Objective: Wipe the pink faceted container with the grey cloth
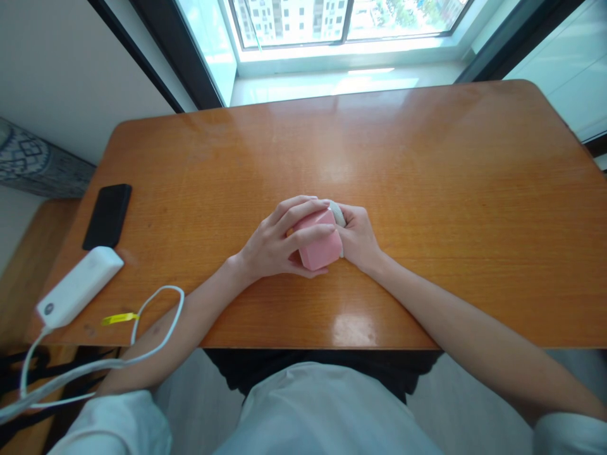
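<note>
A small pink box-like block (pixel 321 251) is held just above the wooden table's front middle. My left hand (pixel 291 234) wraps round it from the left, with fingers over its top and side and the thumb beneath. On the block's right side, my right hand (pixel 358 237) is closed on a pale grey-white piece (pixel 337 213), perhaps cloth or foam, and presses against the block. Most of that pale piece is hidden by the block and fingers. The block's far side cannot be seen.
On the wooden table (pixel 450 189), a black phone (pixel 107 216) lies at the left. Nearer me is a white power strip or adapter (pixel 80 287) with a white cable (pixel 161 341) crossing my left forearm. The cable carries a yellow tag (pixel 119 318). A window (pixel 351 25) stands beyond the far edge.
</note>
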Action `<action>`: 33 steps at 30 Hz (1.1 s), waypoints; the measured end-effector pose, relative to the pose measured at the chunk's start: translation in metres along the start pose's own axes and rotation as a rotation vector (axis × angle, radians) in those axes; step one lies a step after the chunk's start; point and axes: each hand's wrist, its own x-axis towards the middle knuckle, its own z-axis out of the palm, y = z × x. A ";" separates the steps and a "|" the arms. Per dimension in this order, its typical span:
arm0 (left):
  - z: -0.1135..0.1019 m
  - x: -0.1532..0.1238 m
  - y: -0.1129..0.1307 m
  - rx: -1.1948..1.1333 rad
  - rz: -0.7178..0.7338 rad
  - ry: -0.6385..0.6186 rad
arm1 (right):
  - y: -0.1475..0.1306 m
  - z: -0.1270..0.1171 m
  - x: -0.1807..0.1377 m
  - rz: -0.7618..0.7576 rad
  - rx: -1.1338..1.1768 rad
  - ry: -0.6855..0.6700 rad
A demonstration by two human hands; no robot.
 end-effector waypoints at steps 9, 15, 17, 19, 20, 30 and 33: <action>0.010 0.009 0.009 -0.368 -0.264 0.109 | 0.006 -0.001 0.000 -0.048 -0.035 0.015; 0.008 0.001 0.000 -0.238 -0.156 0.066 | 0.002 0.000 -0.001 -0.048 -0.002 -0.012; 0.004 -0.001 -0.004 -0.123 -0.048 0.024 | 0.001 0.001 0.000 -0.034 0.019 -0.014; 0.002 -0.002 -0.007 -0.016 0.055 -0.003 | 0.001 0.001 0.001 -0.012 0.028 -0.002; 0.001 -0.002 -0.007 0.027 0.090 -0.005 | 0.002 0.001 0.002 -0.005 0.027 0.005; -0.002 0.008 0.004 -0.028 -0.019 0.049 | 0.002 0.000 0.000 -0.021 0.011 0.016; -0.001 0.010 0.008 -0.168 -0.142 0.079 | 0.001 0.000 -0.001 -0.025 -0.014 0.034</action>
